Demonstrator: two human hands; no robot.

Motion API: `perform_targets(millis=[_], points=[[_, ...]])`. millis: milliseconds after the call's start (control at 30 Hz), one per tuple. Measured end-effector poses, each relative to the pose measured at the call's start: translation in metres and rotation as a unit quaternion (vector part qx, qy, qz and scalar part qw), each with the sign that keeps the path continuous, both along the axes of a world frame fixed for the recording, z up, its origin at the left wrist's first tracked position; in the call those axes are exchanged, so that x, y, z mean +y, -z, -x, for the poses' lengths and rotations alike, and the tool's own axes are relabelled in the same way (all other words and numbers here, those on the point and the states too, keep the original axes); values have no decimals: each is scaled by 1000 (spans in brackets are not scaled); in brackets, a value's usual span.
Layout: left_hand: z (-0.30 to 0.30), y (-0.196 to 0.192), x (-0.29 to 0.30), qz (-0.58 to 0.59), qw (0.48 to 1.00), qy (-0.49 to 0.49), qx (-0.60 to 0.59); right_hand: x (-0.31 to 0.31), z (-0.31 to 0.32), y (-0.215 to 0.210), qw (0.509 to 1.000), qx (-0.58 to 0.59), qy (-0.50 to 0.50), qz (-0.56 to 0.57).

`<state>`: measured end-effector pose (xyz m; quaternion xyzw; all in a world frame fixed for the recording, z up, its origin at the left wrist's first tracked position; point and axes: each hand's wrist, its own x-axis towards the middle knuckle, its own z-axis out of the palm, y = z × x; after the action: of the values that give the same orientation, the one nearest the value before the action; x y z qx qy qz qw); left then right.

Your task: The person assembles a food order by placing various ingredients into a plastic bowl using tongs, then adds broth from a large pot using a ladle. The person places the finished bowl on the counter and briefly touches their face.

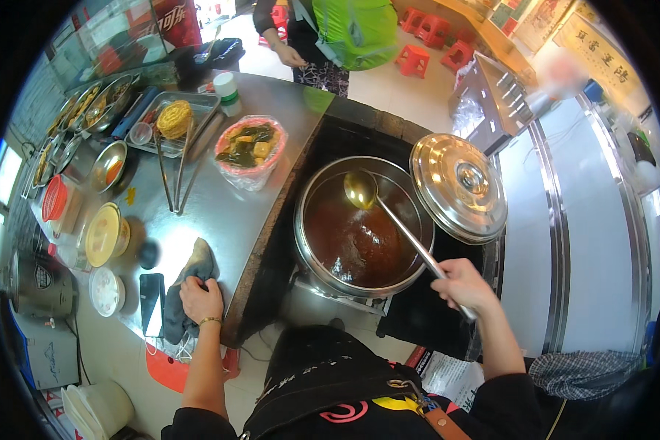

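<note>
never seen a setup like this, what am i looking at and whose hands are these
There's no robot here, just a person working bare-handed. This single picture comes from a wide fisheye camera on their head, looking down, so straight edges bend.

Their right hand grips a long metal ladle reaching into a steel pot of reddish-brown liquid. Their left hand rests on a dark cloth.

The metal table also carries a phone, tongs and a plastic-wrapped bowl of food.

a red panel (183, 28) at upper left bears white lettering; a yellow sign (596, 53) at upper right bears dark characters.
</note>
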<state>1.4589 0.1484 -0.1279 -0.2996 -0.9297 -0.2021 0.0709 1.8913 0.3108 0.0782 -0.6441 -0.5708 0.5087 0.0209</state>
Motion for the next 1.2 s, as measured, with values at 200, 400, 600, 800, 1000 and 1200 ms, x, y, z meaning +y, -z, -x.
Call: perform_targets(millis=[200, 400, 600, 800, 1000, 1200], points=[[0, -3, 1, 5, 1000, 0, 4, 31, 9, 137, 952, -272, -117, -71], [0, 0, -2, 2, 1000, -5, 14, 17, 31, 151, 949, -256, -176, -49], [-1, -2, 0, -17, 1000, 2, 16, 13, 7, 149, 983, -153, -96, 14], [-1, -1, -1, -16, 1000, -2, 22, 18, -8, 160, 994, -105, -29, 2], [-1, -2, 0, -24, 999, 2, 27, 16, -11, 164, 995, 9, 80, 55], [-1, -1, -4, -28, 1000, -2, 15, 7, -27, 157, 975, 87, 173, 111]])
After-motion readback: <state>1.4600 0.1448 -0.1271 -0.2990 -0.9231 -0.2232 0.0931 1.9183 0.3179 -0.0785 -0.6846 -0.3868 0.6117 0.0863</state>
